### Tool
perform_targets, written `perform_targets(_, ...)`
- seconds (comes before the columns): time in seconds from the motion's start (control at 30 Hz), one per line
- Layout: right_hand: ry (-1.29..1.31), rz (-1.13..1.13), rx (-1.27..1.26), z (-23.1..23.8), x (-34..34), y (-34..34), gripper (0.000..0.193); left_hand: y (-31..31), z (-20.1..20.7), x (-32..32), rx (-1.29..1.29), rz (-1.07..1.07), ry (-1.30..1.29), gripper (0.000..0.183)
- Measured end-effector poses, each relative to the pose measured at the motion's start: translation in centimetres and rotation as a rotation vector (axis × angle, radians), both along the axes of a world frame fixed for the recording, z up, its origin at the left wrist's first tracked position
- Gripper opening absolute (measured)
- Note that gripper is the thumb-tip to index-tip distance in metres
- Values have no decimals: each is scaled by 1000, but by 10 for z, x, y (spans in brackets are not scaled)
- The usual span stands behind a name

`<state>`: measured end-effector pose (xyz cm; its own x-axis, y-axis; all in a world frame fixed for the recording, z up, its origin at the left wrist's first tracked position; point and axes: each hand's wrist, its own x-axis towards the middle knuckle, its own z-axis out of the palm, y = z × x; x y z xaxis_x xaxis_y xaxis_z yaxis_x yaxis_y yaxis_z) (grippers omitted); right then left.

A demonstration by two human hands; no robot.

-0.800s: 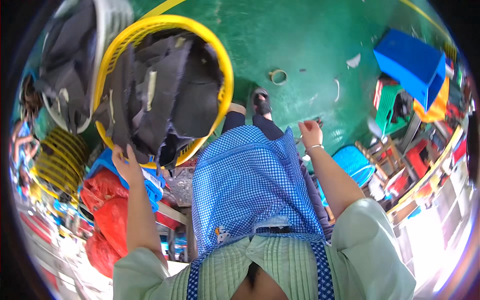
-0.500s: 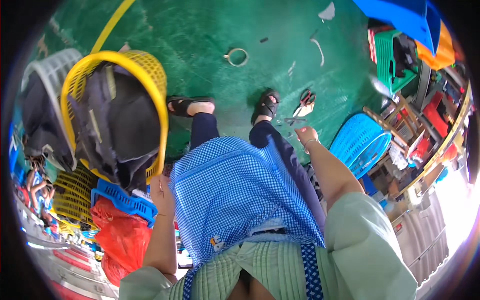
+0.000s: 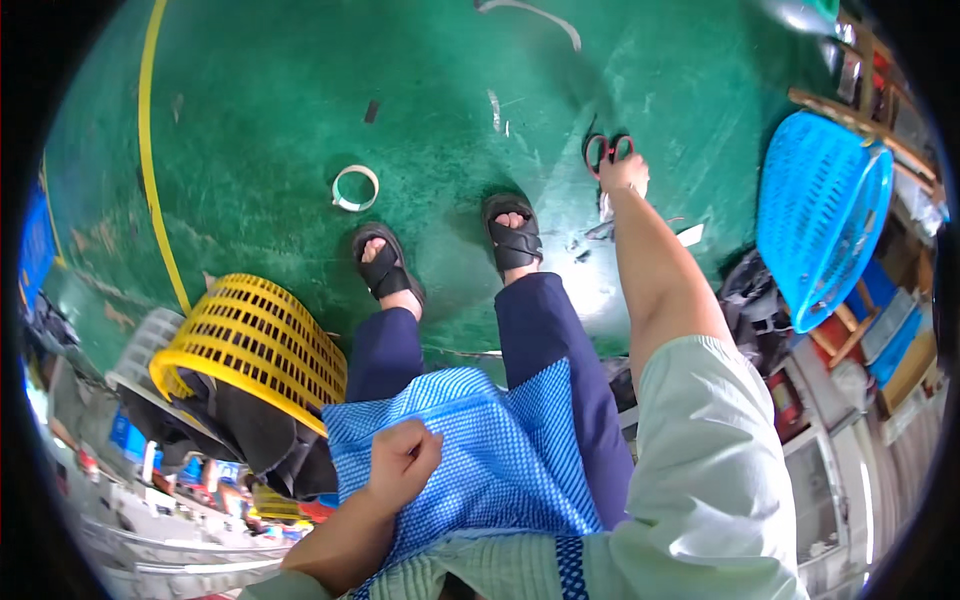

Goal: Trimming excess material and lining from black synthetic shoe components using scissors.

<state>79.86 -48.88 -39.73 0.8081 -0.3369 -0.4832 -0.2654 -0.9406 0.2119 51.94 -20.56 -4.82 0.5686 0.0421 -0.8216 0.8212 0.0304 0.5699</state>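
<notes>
Out at the end of my stretched right arm, my right hand [image 3: 626, 177] is closed at the red-handled scissors [image 3: 598, 152], just below the finger loops. It covers the middle of the scissors, and its fingertips are partly hidden. My left hand [image 3: 405, 462] is curled into a fist in front of the blue checked apron [image 3: 480, 420], with nothing showing in it. To its left, a yellow slatted basket [image 3: 265, 335] leans over with dark cloth [image 3: 245, 425] in it. A roll of tape [image 3: 355, 188] lies on the green floor ahead of my feet.
A blue plastic basket [image 3: 815, 215] lies on its side at the right, near wooden frame pieces [image 3: 865, 130]. Behind the yellow basket is a grey-white basket [image 3: 150, 345]. Scraps [image 3: 690, 235] are scattered on the floor, crossed at left by a yellow line [image 3: 148, 150].
My left hand has let go of the yellow basket's rim and come in front of the apron. My right hand has reached forward to the scissors. The view has shifted.
</notes>
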Motion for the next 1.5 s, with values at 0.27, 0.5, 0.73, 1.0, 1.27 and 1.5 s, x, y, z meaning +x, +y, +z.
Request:
perform_targets(0.27, 254, 249, 197, 16, -44, 13, 38, -11, -33, 46, 79, -271, 95, 40)
perform_targets(0.5, -322, 195, 842, 245, -120, -38, 24, -66, 26, 113, -73, -51, 155, 27)
perform_targets(0.73, -584, -34, 1096, 455, -195, -56, 20, -193, 122, 171, -276, -471, 366, 39)
perform_targets(1.0, -917, -1533, 1626, 528, -247, -121, 30, -345, 165, 137, -289, -666, 195, 33)
perform_targets(1.27, -502, -2153, 1673, 486, -295, -281, 21, -505, 155, 112, -318, -1199, 242, 35)
perform_targets(1.5, -689, -2409, 964, 369, -362, -353, 15, -599, 4, 151, -65, -1921, -609, 49)
